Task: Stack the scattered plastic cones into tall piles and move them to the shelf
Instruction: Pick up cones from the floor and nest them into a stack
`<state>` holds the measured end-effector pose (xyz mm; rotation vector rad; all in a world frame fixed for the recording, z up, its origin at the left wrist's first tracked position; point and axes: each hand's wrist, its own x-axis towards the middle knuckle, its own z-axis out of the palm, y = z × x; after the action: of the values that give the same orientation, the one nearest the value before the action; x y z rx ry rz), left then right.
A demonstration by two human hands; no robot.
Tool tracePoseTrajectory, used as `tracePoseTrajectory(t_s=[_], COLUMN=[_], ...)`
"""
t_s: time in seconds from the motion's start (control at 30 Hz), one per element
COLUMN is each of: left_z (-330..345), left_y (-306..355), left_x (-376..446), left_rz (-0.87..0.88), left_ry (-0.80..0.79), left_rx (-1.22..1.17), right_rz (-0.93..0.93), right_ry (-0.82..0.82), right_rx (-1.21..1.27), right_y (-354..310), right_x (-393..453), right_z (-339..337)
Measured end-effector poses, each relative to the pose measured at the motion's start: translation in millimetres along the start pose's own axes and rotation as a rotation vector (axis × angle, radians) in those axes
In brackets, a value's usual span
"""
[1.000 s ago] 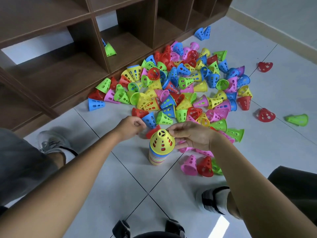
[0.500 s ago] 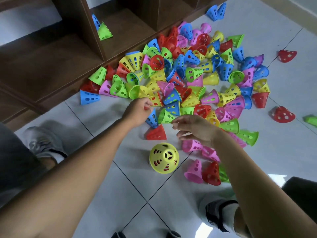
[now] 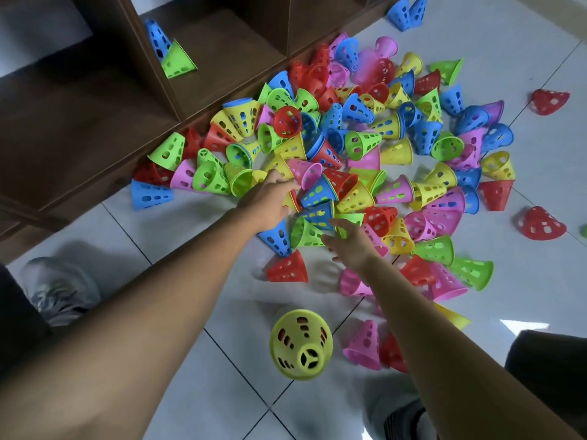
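A big heap of perforated plastic cones in red, blue, green, yellow and pink lies on the tiled floor against the shelf. A started pile topped by a yellow cone stands upright near me, seen from above. My left hand reaches into the heap's near edge, fingers stretched toward a pink cone, holding nothing. My right hand hovers with fingers spread just below a blue cone and a green cone. A red cone lies between my arms.
The brown wooden shelf runs along the upper left; one compartment holds a blue and a green cone. Loose red cones lie to the right. My shoe is at left, my dark-clad knee at lower right.
Both hands left the yellow-topped pile and moved forward into the heap. The camera tilted forward, so the pile now sits lower in view.
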<state>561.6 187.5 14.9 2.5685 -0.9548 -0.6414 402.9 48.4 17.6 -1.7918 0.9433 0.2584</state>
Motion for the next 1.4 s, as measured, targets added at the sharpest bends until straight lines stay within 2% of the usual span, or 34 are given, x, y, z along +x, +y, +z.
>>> tracePoseTrajectory(t_s=[0.13, 0.33, 0.5, 0.63, 0.77, 0.83, 0.9, 1.0, 1.17, 1.27, 1.4], left_z=[1.5, -2.1, -3.2, -7.7, -14.2, -17.5, -22.9, -27.9, -43.2, -57.7, -74.7], left_y=[-4.6, 0.9, -5.8, -14.4, -18.7, -19.8, -16.9, -12.0, 4.2, 24.5, 50.0], left_x=[4.9, 4.1, -4.1, -7.9, -15.0, -20.5, -29.3, -44.9, -75.8, -94.7, -116.5], left_rz=[-0.049, -0.331, -0.363, -0.313, -0.019, 0.089, 0.080, -0.011, -0.079, -0.092, -0.092], left_ry=[-0.076, -0.024, -0.015, -0.009, 0.108, 0.229, 0.303, 0.330, 0.368, 0.356, 0.257], left_rx=[0.088, -0.292, -0.278, -0.226, 0.070, 0.084, -0.055, -0.319, -0.595, -0.724, -1.051], right_rz=[-0.017, -0.008, -0.025, -0.029, -0.047, -0.032, -0.011, 0.017, 0.012, -0.001, -0.034], right_ry=[-0.015, -0.014, 0.042, 0.057, 0.102, 0.153, 0.189, 0.204, 0.148, 0.105, 0.073], right_rx=[-0.031, 0.017, 0.037, 0.091, 0.168, 0.251, 0.337, 0.440, 0.608, 0.725, 0.879], right_y=[-1.7, -8.5, -9.9, -13.0, -18.2, -21.7, -24.7, -25.0, -24.8, -23.8, -22.4], right_x=[9.6, 21.4, 24.4, 23.1, 17.5, 12.4, 5.9, -6.3, -28.8, -43.2, -63.5], right_z=[-3.5, -2.2, 3.5, -2.0, -8.6, -13.9, -20.8, -28.4, -40.6, -50.9, -65.0])
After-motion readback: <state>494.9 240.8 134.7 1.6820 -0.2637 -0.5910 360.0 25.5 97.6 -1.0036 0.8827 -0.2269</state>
